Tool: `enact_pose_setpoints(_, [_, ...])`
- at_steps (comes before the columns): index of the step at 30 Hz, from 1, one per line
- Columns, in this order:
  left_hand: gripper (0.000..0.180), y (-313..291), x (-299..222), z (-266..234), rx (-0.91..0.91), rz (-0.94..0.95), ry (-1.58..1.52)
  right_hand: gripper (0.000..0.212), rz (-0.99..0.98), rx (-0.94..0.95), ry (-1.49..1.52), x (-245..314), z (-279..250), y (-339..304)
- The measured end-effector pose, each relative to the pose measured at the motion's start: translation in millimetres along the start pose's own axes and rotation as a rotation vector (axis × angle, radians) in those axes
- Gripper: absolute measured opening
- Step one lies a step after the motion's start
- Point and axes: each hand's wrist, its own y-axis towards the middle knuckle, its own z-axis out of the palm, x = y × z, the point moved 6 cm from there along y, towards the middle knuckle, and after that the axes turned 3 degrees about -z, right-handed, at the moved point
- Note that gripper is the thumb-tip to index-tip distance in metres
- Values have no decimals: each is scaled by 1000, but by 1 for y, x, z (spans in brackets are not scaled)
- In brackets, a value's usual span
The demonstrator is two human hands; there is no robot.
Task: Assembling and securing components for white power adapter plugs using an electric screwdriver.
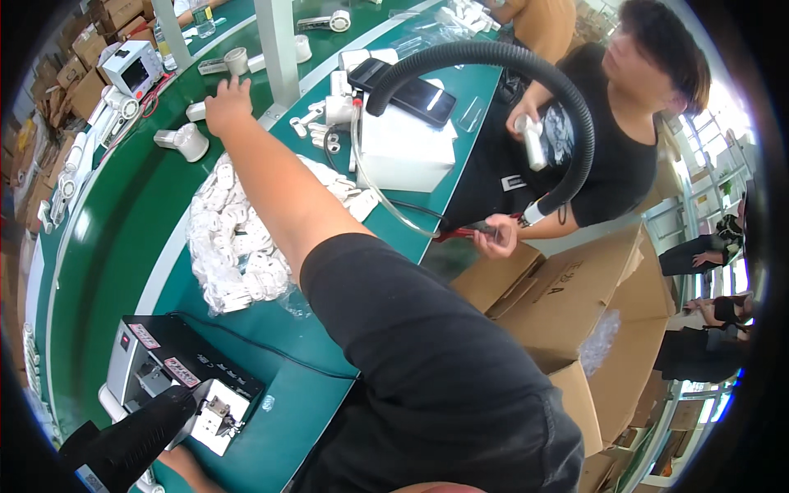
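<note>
My right arm stretches across the bench to the green conveyor. There my right hand (230, 107) is closed over a white handled device (196, 111), whose handle end sticks out beside the thumb; the palm hides the rest. A similar white device with a round head (191, 143) lies just nearer on the conveyor. My left hand (182, 467) is low at the left, its fingers hidden behind a black tool with a thick barrel (136, 435). Close to it stands a black and silver bench machine (185, 370). Bagged white parts (238, 238) lie beneath my right forearm.
A co-worker (608, 148) sits at the right with a white part (532, 144) and a red-handled tool (468, 232). A black corrugated hose (567, 107) arches over a white box (403, 152) carrying a phone (419, 99). A metal post (275, 49) rises beside the conveyor; an open carton (575, 279) stands right.
</note>
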Motion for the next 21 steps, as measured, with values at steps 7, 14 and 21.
enact_pose_setpoints(7, [38, -10, 15, -9, 54, -78, -101, 33, -130, 132, 249, 110, -18, -26])
enact_pose_setpoints(14, [24, 3, 29, -2, 41, -96, -305, 33, -157, 150, 532, 97, -101, -50])
enact_pose_setpoints(21, [13, -65, -115, -53, -196, 162, -542, 29, -499, 373, 1270, 40, -249, -219])
